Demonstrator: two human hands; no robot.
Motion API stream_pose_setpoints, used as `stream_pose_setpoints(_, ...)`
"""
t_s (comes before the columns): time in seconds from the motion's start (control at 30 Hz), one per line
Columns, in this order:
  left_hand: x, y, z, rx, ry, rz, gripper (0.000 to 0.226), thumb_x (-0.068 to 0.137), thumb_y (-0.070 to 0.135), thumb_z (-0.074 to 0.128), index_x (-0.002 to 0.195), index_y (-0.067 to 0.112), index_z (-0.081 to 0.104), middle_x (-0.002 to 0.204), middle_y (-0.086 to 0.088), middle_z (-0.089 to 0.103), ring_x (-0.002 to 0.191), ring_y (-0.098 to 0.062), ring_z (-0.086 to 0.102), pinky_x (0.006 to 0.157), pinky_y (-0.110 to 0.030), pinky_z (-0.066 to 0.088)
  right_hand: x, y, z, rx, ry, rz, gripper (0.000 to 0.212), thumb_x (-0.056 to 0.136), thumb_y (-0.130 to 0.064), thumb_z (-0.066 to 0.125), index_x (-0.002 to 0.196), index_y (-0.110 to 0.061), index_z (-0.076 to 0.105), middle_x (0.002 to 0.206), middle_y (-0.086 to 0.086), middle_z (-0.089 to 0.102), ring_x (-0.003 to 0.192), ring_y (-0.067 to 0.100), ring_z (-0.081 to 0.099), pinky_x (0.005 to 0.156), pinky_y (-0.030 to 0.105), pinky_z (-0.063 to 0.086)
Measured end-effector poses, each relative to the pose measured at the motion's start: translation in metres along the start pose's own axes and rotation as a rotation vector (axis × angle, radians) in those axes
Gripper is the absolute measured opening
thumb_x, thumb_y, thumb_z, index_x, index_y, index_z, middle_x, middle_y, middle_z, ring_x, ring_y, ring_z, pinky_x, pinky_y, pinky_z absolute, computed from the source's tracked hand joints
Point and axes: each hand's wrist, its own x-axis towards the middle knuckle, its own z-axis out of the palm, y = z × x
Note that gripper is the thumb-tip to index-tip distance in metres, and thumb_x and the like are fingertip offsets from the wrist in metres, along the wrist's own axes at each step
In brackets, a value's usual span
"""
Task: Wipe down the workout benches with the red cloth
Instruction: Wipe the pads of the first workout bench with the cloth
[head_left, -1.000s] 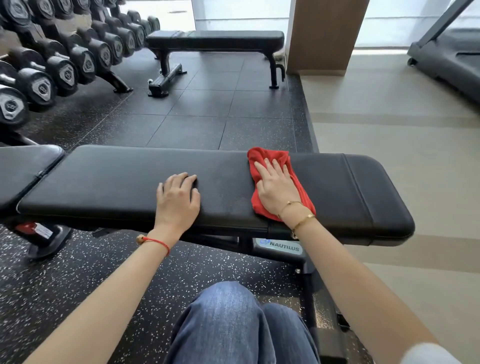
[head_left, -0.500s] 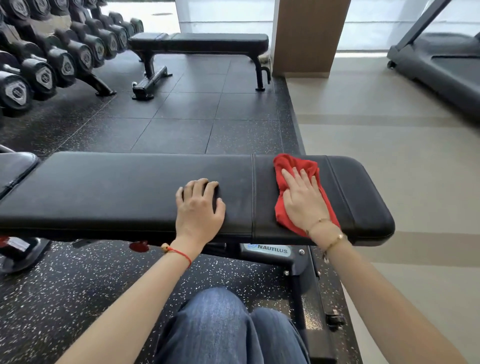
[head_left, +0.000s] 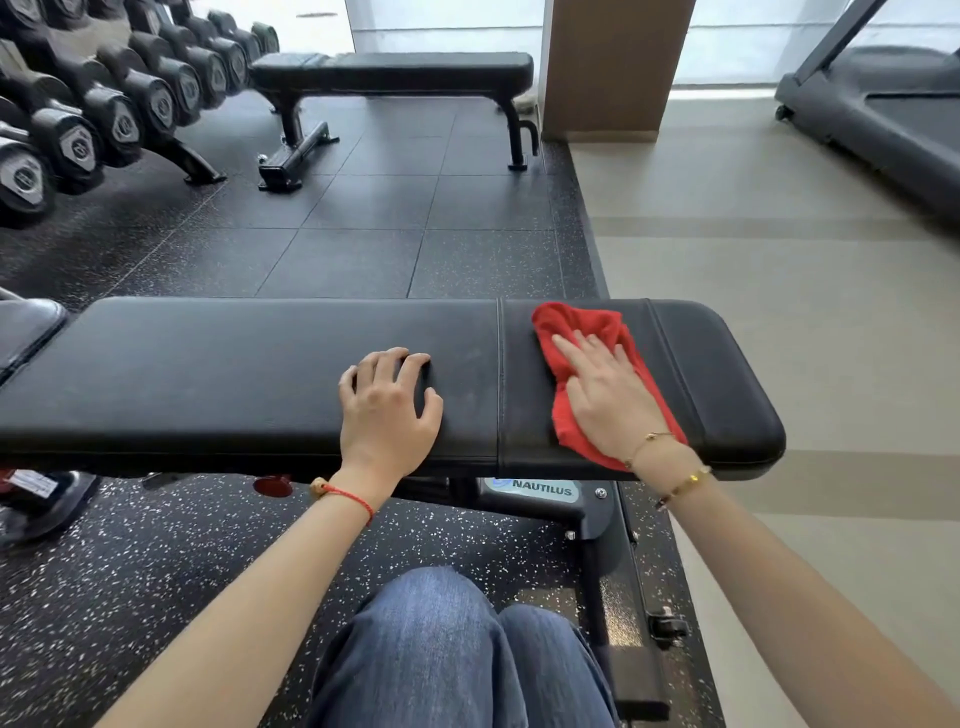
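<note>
A long black padded bench (head_left: 234, 374) runs across the view in front of me. The red cloth (head_left: 587, 325) lies bunched on the pad right of the cross seam. My right hand (head_left: 608, 400) presses flat on the cloth, fingers spread toward the far edge. Left of the seam, my left hand (head_left: 387, 410) rests on the bare pad with its fingers curled, holding nothing. A second black bench (head_left: 395, 70) stands farther back on the dark mat.
A rack of black dumbbells (head_left: 104, 114) fills the upper left. Another pad (head_left: 23, 325) touches the left edge. A wooden pillar (head_left: 613, 67) stands behind, a treadmill (head_left: 883, 109) at the upper right. The bench frame (head_left: 613, 571) and my knees are below.
My right hand has slid the red cloth rightward along the pad, past the cross seam toward the bench end. My left hand stayed planted on the pad while the view shifted right.
</note>
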Motion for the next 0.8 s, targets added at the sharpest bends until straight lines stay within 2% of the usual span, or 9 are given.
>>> stream_pose_setpoints(0.2, -0.001, 0.003, 0.001, 0.010, -0.008, 0.002, 0.045, 0.088, 0.037, 0.042, 0.127, 0.021, 0.057, 0.132, -0.004, 0.056, 0.127, -0.028, 0.046, 0.112, -0.051, 0.032, 0.034, 0.038, -0.016, -0.026, -0.012, 0.248, 0.055, 0.099, -0.020, 0.029, 0.153, -0.017, 0.020, 0.161, 0.010, 0.015, 0.149, 0.025, 0.013, 0.122, 0.041, 0.000)
stream_pose_setpoints(0.37, 0.000, 0.004, 0.002, 0.002, -0.044, -0.008, 0.041, 0.092, 0.029, 0.052, 0.131, 0.018, 0.056, 0.136, -0.008, 0.053, 0.131, -0.030, 0.043, 0.115, -0.054, 0.027, 0.014, 0.033, -0.017, -0.021, -0.034, 0.181, 0.056, 0.098, -0.018, 0.031, 0.153, -0.015, 0.019, 0.160, 0.014, 0.015, 0.148, 0.027, 0.014, 0.121, 0.043, 0.002)
stream_pose_setpoints(0.5, 0.003, 0.001, 0.001, -0.014, -0.077, -0.023, 0.041, 0.092, 0.028, 0.054, 0.131, 0.020, 0.055, 0.138, -0.006, 0.052, 0.135, -0.028, 0.039, 0.116, -0.055, 0.022, -0.035, 0.042, -0.017, -0.076, 0.065, 0.176, 0.055, 0.098, -0.018, 0.033, 0.152, -0.019, 0.022, 0.160, 0.009, 0.020, 0.148, 0.024, 0.016, 0.122, 0.041, 0.003)
stream_pose_setpoints(0.67, 0.006, 0.000, 0.001, -0.021, -0.050, -0.002, 0.037, 0.089, 0.030, 0.054, 0.125, 0.019, 0.057, 0.130, -0.007, 0.055, 0.129, -0.029, 0.043, 0.114, -0.054, 0.027, -0.043, 0.070, -0.024, -0.009, 0.124, 0.376, 0.055, 0.097, -0.018, 0.034, 0.151, -0.021, 0.026, 0.159, 0.008, 0.021, 0.148, 0.025, 0.015, 0.122, 0.040, 0.001)
stream_pose_setpoints(0.8, 0.004, 0.004, 0.002, -0.024, -0.019, -0.010, 0.042, 0.086, 0.036, 0.045, 0.122, 0.019, 0.057, 0.127, -0.008, 0.055, 0.126, -0.031, 0.046, 0.112, -0.054, 0.030, -0.004, 0.097, -0.031, 0.012, 0.055, 0.512, 0.054, 0.100, -0.022, 0.027, 0.153, -0.022, 0.020, 0.162, 0.008, 0.012, 0.150, 0.024, 0.008, 0.122, 0.042, -0.004)
